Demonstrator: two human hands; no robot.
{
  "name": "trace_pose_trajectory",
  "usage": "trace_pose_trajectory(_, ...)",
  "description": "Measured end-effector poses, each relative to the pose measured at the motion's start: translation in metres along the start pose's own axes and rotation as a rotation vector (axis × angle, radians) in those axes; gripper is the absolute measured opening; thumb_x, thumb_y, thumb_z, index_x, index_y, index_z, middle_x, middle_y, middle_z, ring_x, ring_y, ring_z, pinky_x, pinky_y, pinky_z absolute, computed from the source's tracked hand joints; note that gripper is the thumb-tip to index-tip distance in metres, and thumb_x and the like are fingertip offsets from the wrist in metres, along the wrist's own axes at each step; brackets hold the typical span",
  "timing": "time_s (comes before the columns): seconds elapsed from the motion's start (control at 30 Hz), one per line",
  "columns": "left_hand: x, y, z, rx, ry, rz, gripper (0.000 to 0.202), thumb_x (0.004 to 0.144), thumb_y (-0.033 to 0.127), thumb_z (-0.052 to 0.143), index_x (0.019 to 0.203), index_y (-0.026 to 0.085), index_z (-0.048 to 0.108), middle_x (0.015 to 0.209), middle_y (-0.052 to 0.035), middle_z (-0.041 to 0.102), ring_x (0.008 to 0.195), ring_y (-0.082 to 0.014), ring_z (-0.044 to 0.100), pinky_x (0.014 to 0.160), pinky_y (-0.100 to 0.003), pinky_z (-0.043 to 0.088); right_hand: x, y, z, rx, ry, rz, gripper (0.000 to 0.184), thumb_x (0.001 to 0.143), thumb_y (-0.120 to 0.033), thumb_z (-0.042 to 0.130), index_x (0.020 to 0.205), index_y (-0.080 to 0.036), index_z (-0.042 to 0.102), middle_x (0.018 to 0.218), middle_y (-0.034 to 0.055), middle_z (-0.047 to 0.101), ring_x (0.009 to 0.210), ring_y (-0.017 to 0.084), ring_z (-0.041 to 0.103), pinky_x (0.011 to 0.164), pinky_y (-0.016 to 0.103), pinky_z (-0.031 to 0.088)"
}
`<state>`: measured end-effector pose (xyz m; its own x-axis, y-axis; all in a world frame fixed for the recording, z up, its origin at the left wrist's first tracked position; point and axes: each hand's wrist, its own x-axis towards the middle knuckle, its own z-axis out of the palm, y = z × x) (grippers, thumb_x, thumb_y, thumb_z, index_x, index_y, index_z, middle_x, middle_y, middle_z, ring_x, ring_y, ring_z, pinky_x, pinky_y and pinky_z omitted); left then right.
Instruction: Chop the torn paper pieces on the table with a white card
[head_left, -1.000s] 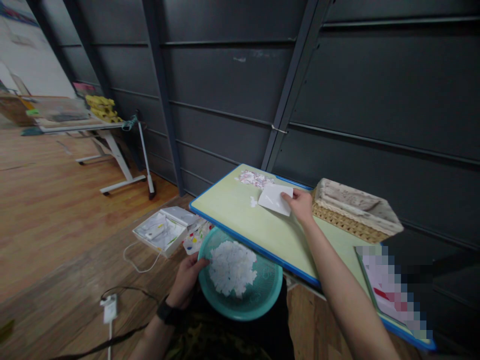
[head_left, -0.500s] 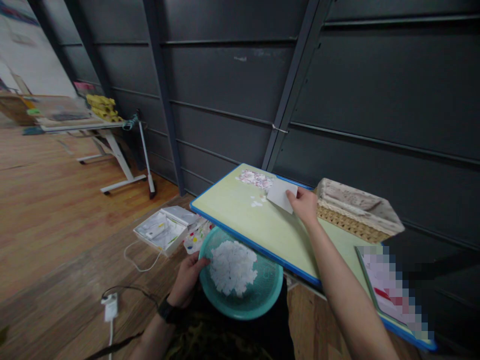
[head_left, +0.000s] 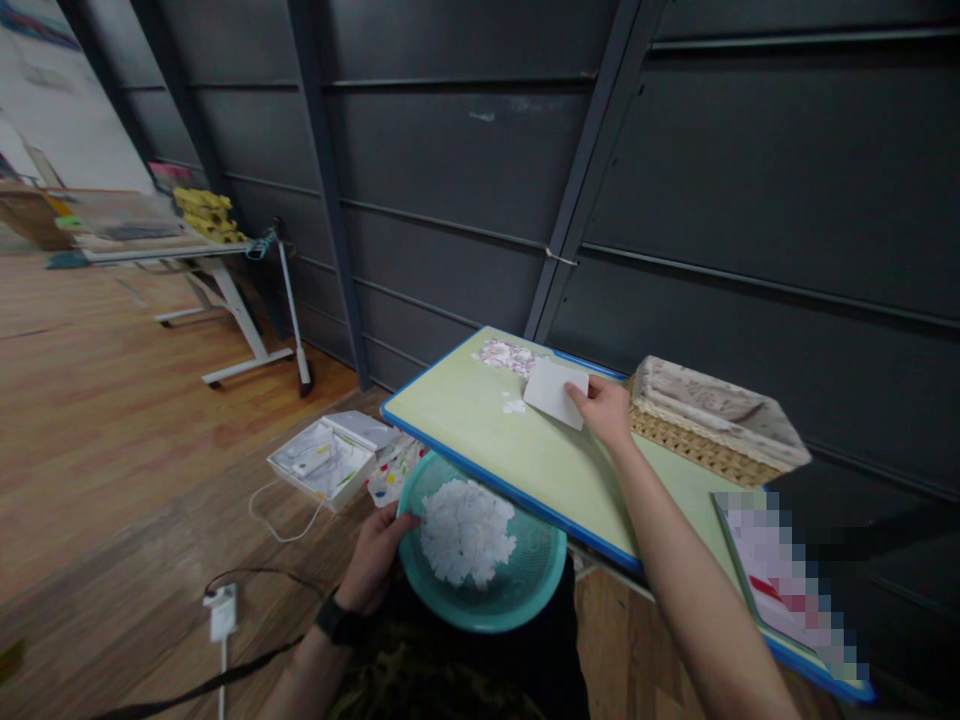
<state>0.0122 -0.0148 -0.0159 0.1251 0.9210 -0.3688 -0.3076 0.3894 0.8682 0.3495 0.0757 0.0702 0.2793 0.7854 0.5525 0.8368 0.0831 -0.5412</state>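
My right hand (head_left: pixel 602 405) grips a flat white card (head_left: pixel 553 391) by its right edge, tilted just over the pale green table (head_left: pixel 517 450). Left of the card lie a few white paper scraps (head_left: pixel 514 403). Behind them is a patch of pinkish-white scraps (head_left: pixel 506 356), partly hidden by the card. With its thumb over the rim, my left hand (head_left: pixel 381 555) holds a turquoise plastic basket (head_left: pixel 540 590) below the table's near edge. White paper pieces (head_left: pixel 466 532) lie heaped inside it.
A lined wicker basket (head_left: pixel 709 440) stands at the table's back right, with a partly blurred flat panel (head_left: pixel 772 580) nearer me. On the floor at left sit an open white box (head_left: pixel 322 458) and a power strip (head_left: pixel 222 612). A dark panelled wall (head_left: pixel 450 150) rises behind.
My right hand and the card have moved slightly left across the table, toward the small white scraps. My left hand and the turquoise basket have hardly moved.
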Motion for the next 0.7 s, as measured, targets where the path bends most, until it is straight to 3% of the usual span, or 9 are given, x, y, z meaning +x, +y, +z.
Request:
trace_pose_trajectory(0.37,0.002,-0.002,-0.001,-0.060,-0.020,-0.019,0.018,0.061,0.023,0.074,0.076,0.015,0.069,0.057,0.0005,0.072,0.046,-0.0149,0.061,0.047,-0.025,0.048,-0.004,-0.005,0.007,0.197,0.000,0.026,0.043,0.075,-0.053,0.054,0.075,-0.012,0.067,0.062,0.0032,0.061,0.056,0.014,0.047,0.052,0.025,0.032)
trace_pose_trajectory(0.53,0.003,-0.003,-0.001,-0.063,-0.041,-0.017,0.017,0.062,0.023,0.075,0.076,0.014,0.071,0.059,-0.0006,0.073,0.050,-0.0152,0.063,0.051,-0.024,0.049,-0.008,-0.009,0.017,0.148,-0.045,-0.017,0.040,0.079,-0.053,0.050,0.064,-0.016,0.058,0.051,-0.0023,0.047,0.052,0.011,0.038,0.051,0.024,0.025)
trace_pose_trajectory(0.7,0.004,-0.005,-0.001,-0.061,-0.065,-0.012,0.020,0.061,0.023,0.075,0.078,0.014,0.071,0.062,-0.0018,0.074,0.052,-0.0158,0.063,0.053,-0.025,0.050,-0.004,-0.003,0.011,0.076,-0.085,-0.035,0.039,0.077,-0.052,0.050,0.055,-0.019,0.048,0.049,-0.0028,0.042,0.051,0.011,0.034,0.052,0.025,0.022)
